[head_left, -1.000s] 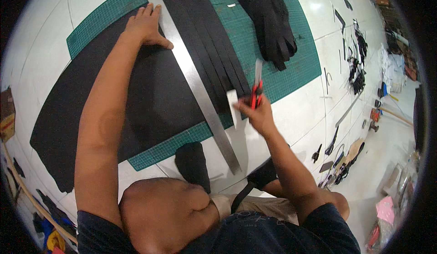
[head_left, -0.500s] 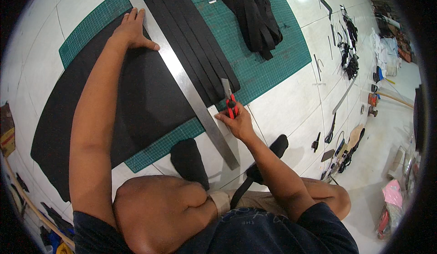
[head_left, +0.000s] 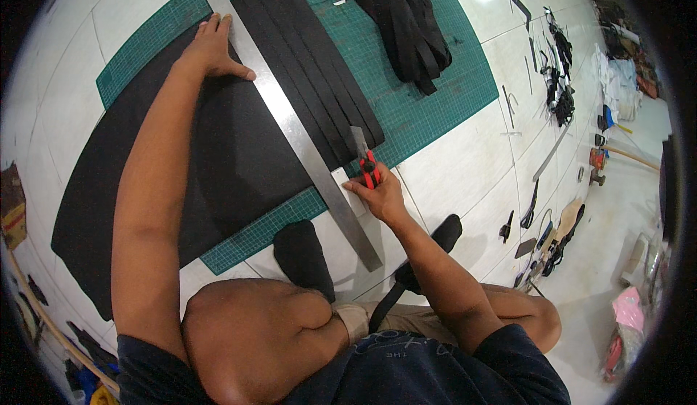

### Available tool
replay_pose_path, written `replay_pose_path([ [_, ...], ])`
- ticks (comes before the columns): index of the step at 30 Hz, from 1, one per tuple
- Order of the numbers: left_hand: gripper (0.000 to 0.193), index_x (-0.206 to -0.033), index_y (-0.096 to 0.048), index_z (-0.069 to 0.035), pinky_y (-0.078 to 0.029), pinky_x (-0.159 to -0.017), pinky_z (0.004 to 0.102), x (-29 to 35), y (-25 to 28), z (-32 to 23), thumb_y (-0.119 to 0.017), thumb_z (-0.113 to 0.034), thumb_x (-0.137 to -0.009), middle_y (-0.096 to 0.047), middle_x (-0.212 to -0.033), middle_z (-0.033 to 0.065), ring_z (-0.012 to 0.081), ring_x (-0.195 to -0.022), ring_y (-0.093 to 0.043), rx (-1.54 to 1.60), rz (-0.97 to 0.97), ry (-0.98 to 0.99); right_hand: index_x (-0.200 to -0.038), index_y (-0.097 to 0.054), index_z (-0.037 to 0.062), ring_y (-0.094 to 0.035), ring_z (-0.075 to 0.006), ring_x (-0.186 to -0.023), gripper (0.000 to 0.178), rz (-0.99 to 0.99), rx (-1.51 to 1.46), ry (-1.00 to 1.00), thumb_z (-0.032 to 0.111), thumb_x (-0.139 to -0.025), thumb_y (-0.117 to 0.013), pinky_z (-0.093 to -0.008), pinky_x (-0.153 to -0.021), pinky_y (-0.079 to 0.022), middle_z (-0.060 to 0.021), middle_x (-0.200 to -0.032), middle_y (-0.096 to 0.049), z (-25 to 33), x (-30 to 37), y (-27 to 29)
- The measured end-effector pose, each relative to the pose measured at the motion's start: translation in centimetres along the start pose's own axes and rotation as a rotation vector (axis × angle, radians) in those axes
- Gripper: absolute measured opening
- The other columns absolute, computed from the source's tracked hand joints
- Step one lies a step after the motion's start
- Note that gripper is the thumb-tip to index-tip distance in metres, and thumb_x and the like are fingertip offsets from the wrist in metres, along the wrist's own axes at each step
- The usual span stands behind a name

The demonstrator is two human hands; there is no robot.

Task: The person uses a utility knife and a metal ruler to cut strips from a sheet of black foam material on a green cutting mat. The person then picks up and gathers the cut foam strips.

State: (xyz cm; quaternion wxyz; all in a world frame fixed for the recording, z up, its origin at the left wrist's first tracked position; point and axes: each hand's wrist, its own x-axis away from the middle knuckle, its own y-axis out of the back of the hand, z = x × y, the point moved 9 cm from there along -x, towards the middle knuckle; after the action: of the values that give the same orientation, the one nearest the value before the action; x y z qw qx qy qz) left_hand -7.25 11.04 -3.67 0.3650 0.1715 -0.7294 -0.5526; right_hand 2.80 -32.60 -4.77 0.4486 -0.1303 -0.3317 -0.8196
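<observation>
A long steel ruler (head_left: 284,118) lies slantwise across a large black sheet of material (head_left: 239,140) on a green cutting mat (head_left: 465,78). My left hand (head_left: 212,49) presses on the sheet and the ruler's far part, thumb and fingers spread. Near the ruler's close end, my right hand (head_left: 385,196) grips a red and black utility knife (head_left: 370,169), its blade pointing away from me over the strips' near ends. The same hand's thumb touches a small white flat piece (head_left: 340,178) along the ruler's right edge. Several cut black strips (head_left: 308,60) lie side by side right of the ruler.
A bundle of long black strips (head_left: 403,31) rests on the mat's far right. Dark scraps (head_left: 559,92) and several tools, among them a small black one (head_left: 506,227), are scattered on the white tiles to the right. My crossed legs (head_left: 254,325) border the mat's near side.
</observation>
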Motion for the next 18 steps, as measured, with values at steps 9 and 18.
replay_pose_path([
  [9,0.154,-0.158,-0.020,-0.005,-0.026,-0.123,0.0504,0.0,0.1,-0.8,-0.095,-0.062,-0.036,-0.016,-0.165,0.0215,0.0421,-0.152,-0.016,-0.001,0.006,0.004,-0.095,-0.061,0.0034,-0.065,-0.0238,-0.076,0.047,0.018,0.094,-0.021,0.038,-0.076,-0.088,-0.0374,-0.071,-0.051,-0.0123,-0.083,-0.067,-1.3,-0.5,0.3],
  [18,0.152,-0.159,-0.018,-0.005,-0.030,-0.120,0.0547,0.1,0.2,-0.3,-0.096,-0.058,-0.039,-0.016,-0.165,0.0222,0.0432,-0.151,-0.017,-0.030,0.014,0.039,-0.094,-0.057,0.0042,-0.068,-0.0358,-0.077,0.049,0.001,0.280,0.055,0.044,-0.081,-0.082,-0.0434,-0.069,-0.052,-0.0188,-0.081,-0.067,0.2,0.4,2.7],
])
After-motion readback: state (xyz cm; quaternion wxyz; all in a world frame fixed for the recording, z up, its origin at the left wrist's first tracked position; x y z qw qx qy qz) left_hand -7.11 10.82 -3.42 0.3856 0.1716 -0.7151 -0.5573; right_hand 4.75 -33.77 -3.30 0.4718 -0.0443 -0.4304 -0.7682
